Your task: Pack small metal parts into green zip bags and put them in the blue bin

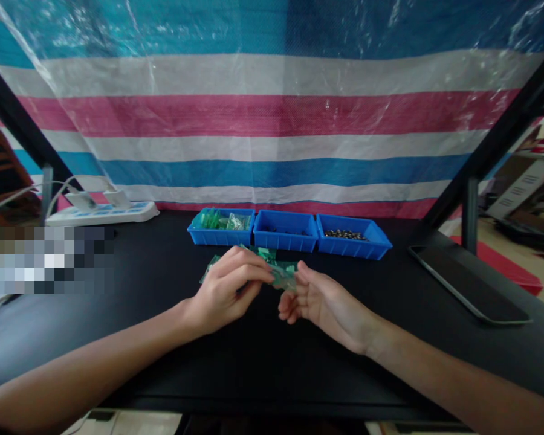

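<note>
Over the middle of the black table, my left hand [233, 284] is closed, fingertips pinched on the near edge of a small clear plastic bag with green marks [284, 277]. From the right, my right hand [315, 296] grips the bag's other end between thumb and index finger, with its remaining fingers curled below. What is inside the bag is too blurred to tell. More green-marked plastic packaging [266, 254] shows just behind my left hand, which partly hides it.
Three blue bins stand in a row behind my hands: a left bin [217, 239] with green and clear packets, a middle bin [284, 241] with small dark pieces, a right bin [351, 248] with small metal parts. A phone [469, 284] lies right; a power strip [138, 212] sits back left.
</note>
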Demonstrator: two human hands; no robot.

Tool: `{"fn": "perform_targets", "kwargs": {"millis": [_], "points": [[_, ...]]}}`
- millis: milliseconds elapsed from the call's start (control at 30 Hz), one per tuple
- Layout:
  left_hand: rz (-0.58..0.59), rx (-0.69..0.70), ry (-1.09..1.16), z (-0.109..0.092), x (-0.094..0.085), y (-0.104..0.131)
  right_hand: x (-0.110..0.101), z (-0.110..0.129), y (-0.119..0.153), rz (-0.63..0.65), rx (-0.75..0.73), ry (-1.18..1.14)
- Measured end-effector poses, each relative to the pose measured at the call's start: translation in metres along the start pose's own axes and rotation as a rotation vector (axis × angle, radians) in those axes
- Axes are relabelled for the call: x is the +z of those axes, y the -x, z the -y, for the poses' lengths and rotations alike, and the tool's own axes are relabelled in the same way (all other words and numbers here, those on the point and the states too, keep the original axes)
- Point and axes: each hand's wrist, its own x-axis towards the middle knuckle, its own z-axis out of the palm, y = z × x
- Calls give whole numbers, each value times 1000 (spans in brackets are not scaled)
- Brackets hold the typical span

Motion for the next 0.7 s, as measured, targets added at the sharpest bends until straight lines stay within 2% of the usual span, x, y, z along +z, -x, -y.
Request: {"fn": "perform_targets", "kwargs": {"millis": [67, 167, 267, 400, 700], "points": [[97, 21, 48, -5, 4, 2, 1, -1, 0, -20, -36, -3], [197, -21, 78, -8, 9, 5, -1, 0, -3, -148, -160, 98], [170, -164, 95, -5, 11, 7, -7, 1, -10, -252, -254, 215], [129, -357, 143, 2, 12, 7, -14, 1, -15, -313, -294, 289], [165, -389, 211, 4, 15, 9, -15, -1, -15, -287, -319, 399]]}}
